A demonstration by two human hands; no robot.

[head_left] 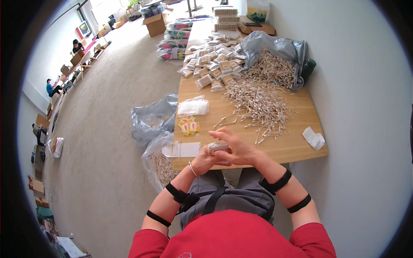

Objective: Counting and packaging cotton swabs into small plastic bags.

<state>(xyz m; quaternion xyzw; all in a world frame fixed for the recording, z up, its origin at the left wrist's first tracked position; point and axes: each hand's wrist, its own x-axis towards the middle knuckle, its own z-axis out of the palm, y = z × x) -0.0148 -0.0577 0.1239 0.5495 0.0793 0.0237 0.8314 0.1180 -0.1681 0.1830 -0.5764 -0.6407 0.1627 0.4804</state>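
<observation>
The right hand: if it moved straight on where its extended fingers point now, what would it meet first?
Going left and slightly forward, the right hand would probably meet the yellow printed cards on the wooden table, though it may pass above them.

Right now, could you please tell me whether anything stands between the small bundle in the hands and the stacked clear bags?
The right hand does: its raised fingers extend beyond the small bundle. Past them, flat yellow cards lie slightly left, just short of the stacked clear bags.
</observation>
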